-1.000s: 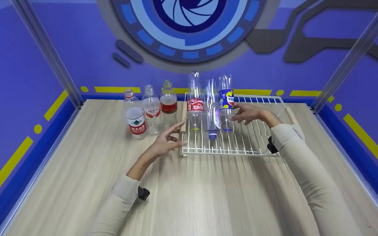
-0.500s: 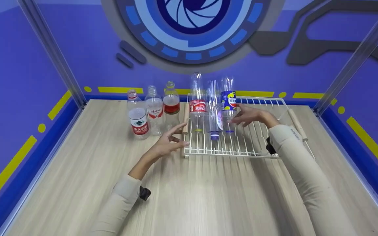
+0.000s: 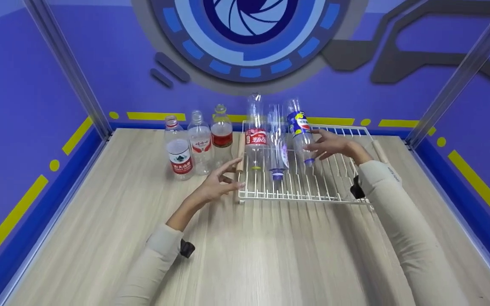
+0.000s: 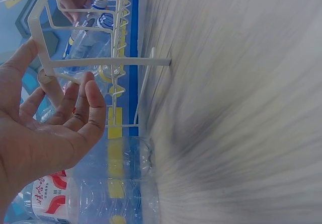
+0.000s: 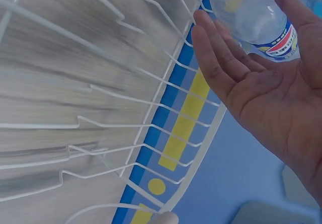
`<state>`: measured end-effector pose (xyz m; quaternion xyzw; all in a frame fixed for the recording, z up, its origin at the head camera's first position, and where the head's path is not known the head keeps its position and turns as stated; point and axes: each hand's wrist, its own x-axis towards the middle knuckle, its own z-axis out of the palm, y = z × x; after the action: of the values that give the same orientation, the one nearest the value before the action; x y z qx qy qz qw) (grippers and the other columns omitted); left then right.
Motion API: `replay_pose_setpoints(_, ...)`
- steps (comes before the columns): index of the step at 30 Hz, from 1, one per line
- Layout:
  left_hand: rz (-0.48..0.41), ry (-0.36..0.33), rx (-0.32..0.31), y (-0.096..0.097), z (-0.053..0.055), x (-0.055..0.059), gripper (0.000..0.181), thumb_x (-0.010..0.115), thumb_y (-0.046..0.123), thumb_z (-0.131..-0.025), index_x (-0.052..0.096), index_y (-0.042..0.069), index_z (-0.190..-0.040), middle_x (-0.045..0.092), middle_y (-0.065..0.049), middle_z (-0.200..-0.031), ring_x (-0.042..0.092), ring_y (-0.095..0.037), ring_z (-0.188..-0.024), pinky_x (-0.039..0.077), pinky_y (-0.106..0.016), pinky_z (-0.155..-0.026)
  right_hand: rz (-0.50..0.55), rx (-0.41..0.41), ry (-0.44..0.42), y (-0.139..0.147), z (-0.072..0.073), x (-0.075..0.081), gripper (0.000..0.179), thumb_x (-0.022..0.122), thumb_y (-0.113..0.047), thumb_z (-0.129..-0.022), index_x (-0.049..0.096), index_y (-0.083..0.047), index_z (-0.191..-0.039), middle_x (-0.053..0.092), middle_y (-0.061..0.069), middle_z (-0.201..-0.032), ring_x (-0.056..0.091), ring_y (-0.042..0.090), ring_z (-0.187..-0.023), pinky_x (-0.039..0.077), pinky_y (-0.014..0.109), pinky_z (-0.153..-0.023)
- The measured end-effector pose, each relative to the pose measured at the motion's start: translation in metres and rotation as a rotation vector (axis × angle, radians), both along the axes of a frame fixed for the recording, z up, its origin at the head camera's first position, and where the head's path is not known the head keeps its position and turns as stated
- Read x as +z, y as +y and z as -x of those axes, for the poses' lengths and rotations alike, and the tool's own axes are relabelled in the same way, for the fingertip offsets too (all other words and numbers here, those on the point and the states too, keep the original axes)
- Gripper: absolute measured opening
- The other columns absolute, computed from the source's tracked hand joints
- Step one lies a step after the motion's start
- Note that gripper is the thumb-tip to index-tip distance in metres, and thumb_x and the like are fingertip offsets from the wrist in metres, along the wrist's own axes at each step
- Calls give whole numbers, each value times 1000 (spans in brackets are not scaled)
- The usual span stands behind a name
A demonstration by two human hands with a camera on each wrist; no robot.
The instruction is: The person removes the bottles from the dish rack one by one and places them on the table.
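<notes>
My left hand (image 3: pixel 213 187) is at the left side of the white wire rack (image 3: pixel 287 198), index finger at the wooden handle (image 3: pixel 241 153) and thumb at the frame. The left wrist view shows the thumb against the frame and the other fingers loosely bent. My right hand (image 3: pixel 332 144) holds a clear bottle with a blue-and-yellow label (image 3: pixel 299 122) between thumb and fingers. This bottle leans over the rack, blue cap down. Beside it, a bottle with a purple cap (image 3: pixel 277 174) and a red-labelled bottle (image 3: pixel 256 137) also stand cap-end down in the rack.
Left of the rack, three uncapped clear bottles stand upright: a red-and-white labelled one (image 3: pixel 181 163), a white-labelled one (image 3: pixel 201 145) and a dark-red labelled one (image 3: pixel 222 138). Behind is a blue printed wall (image 3: pixel 113 51). A second wooden handle (image 3: pixel 380 151) is at the rack's right.
In the last half second my right hand has shifted right, and the blue-and-yellow labelled bottle has tilted, its cap end swinging right. My left hand stays at the rack's handle.
</notes>
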<state>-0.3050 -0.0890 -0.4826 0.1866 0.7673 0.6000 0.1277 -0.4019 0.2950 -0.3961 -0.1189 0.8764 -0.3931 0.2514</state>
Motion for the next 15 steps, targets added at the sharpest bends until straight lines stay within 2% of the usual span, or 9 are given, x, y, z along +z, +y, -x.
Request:
replay_pose_setpoints(2, 8, 9, 1, -1, 0, -1, 76, 76, 22, -93, 38, 25, -159, 49, -16, -148, 58, -28, -113, 52, -34, -83, 40, -25, -18, 5, -1, 2, 84, 56, -31, -106, 2, 1, -162, 40, 38, -150, 68, 21, -104, 56, 43, -100)
replay_pose_setpoints(5, 11, 20, -9, -2, 1, -1, 76, 76, 22, -93, 37, 24, -159, 50, -17, -148, 59, -29, -113, 51, -34, -83, 126, -58, -42, 13, -4, 2, 80, 54, -32, -107, 6, 1, -162, 40, 33, -151, 68, 15, -100, 55, 41, -102)
replay_pose_setpoints(8, 12, 20, -23, -2, 1, -1, 77, 75, 22, -94, 36, 25, -159, 50, -17, -148, 59, -29, -114, 52, -37, -84, 185, -114, -41, 23, -10, 2, 75, 52, -34, -107, 13, 1, -161, 54, 17, -136, 68, 10, -93, 58, 32, -95)
replay_pose_setpoints(11, 17, 10, -20, -1, 1, 1, 77, 75, 23, -94, 35, 26, -160, 50, -16, -148, 59, -29, -114, 53, -40, -84, 246, -185, -37, 31, -15, 3, 74, 51, -35, -108, 16, 4, -160, 56, 8, -124, 69, 8, -89, 58, 25, -87)
replay_pose_setpoints(15, 18, 13, -15, 0, 0, 3, 77, 75, 22, -93, 36, 26, -159, 51, -15, -147, 60, -30, -114, 51, -39, -80, 367, -284, -33, 37, -23, 5, 75, 48, -34, -108, 12, 7, -159, 45, 17, -137, 71, 7, -88, 59, 23, -87)
